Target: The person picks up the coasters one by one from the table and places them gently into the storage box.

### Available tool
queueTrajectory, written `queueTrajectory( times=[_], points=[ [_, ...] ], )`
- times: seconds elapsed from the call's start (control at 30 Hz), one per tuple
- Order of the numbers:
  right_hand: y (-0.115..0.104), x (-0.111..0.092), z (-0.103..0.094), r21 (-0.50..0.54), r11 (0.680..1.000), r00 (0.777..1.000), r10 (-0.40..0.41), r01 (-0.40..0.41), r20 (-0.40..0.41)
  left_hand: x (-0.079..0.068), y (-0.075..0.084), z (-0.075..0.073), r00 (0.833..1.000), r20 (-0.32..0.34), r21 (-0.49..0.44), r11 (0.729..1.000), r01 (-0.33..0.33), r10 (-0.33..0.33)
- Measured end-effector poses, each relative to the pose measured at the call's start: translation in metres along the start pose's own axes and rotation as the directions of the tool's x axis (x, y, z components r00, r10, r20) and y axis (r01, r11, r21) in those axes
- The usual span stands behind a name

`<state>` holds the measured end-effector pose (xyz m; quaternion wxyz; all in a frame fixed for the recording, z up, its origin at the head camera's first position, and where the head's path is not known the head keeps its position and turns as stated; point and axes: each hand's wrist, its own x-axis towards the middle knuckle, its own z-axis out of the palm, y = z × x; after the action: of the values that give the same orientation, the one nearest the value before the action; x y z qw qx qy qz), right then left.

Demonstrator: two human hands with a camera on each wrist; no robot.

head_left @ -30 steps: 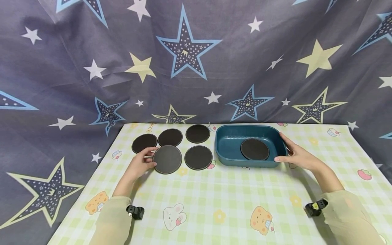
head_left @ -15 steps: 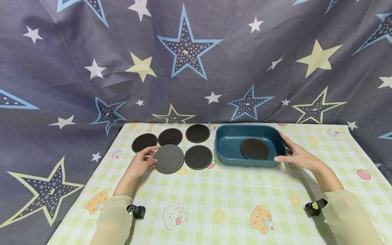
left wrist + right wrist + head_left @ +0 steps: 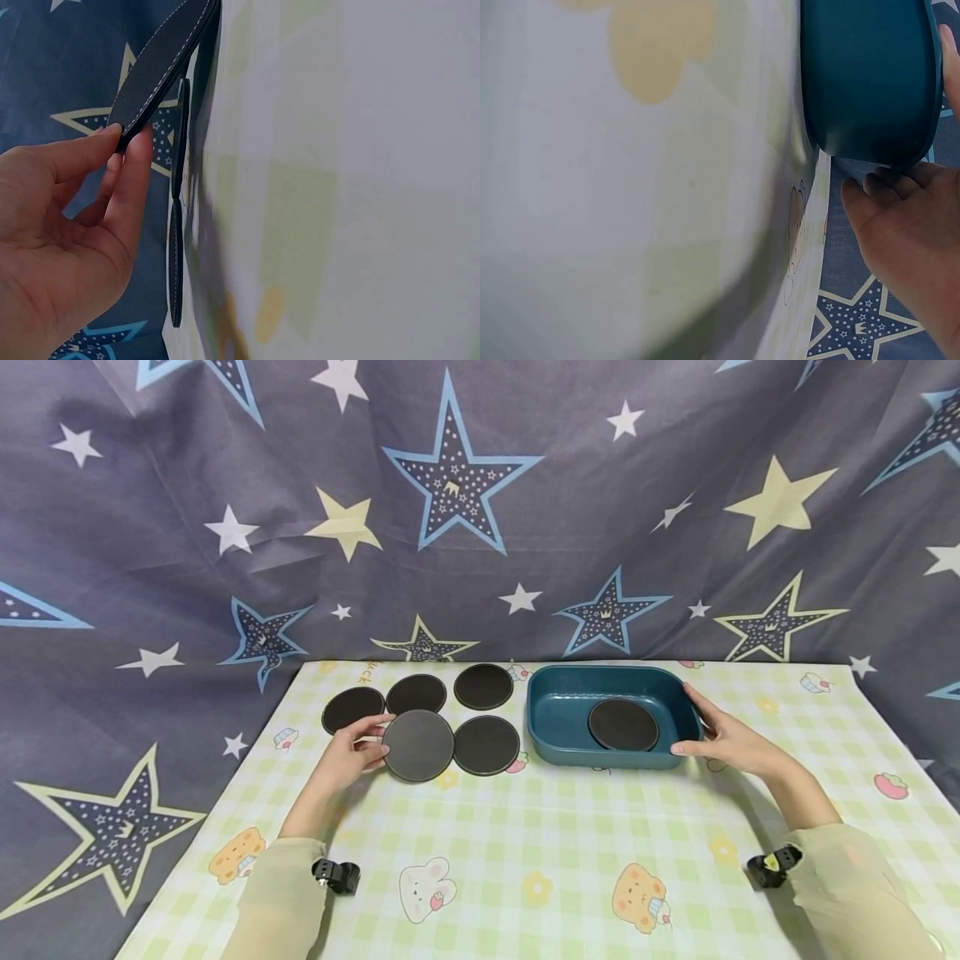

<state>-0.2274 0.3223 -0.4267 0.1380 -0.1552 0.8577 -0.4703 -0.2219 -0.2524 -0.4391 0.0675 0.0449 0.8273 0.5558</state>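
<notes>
My left hand (image 3: 348, 757) pinches the left edge of a round black coaster (image 3: 419, 746) between thumb and fingers. Stitching runs round its rim, and in the left wrist view the pinched coaster (image 3: 161, 67) is raised and tilted off the table. At the right, my right hand (image 3: 723, 739) grips the right end of a teal rectangular tub (image 3: 551, 756), thumb at the near corner and fingers at the far side. Inside the tub lies another black coaster (image 3: 624, 725). The right wrist view shows fingers against the end of the tub (image 3: 874, 82).
More black coasters lie flat: two at the back left (image 3: 354, 710) (image 3: 416, 697), one at the back middle (image 3: 483, 687), and one (image 3: 486, 746) right beside the held coaster. A checked cloth (image 3: 480, 852) covers the table. A starry curtain (image 3: 300, 577) hangs behind.
The left hand has lifted the held coaster slightly and shifted it right and a little away, up to the neighbouring coaster in the head view. The right hand and tub have stayed put.
</notes>
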Motion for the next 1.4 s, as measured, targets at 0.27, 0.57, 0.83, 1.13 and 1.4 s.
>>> queueTrajectory(
  times=[0.27, 0.57, 0.83, 1.13, 1.4],
  points=[
    [-0.001, 0.000, 0.000, -0.006, 1.000, 1.000, 0.013, -0.013, 0.000, 0.002, 0.005, 0.001, 1.000, -0.007, -0.006, 1.000, -0.016, 0.016],
    [-0.001, 0.000, -0.001, 0.001, 1.000, 1.000, 0.005, -0.005, 0.005, 0.002, 0.008, 0.004, 1.000, -0.012, -0.033, 0.999, -0.028, 0.028],
    [0.001, 0.000, -0.001, -0.011, 1.000, 1.000, 0.000, 0.000, 0.007, 0.004, 0.011, 0.008, 1.000, -0.001, -0.075, 0.997, -0.028, 0.028],
    [0.002, 0.000, -0.001, -0.015, 1.000, 1.000, -0.001, 0.001, 0.005, 0.008, 0.016, 0.014, 0.999, 0.001, -0.077, 0.996, -0.042, 0.042],
    [0.002, 0.001, -0.001, -0.003, 1.000, 1.000, -0.001, 0.001, 0.011, 0.012, 0.022, 0.022, 0.999, 0.009, -0.104, 0.994, -0.043, 0.044]
  ],
)
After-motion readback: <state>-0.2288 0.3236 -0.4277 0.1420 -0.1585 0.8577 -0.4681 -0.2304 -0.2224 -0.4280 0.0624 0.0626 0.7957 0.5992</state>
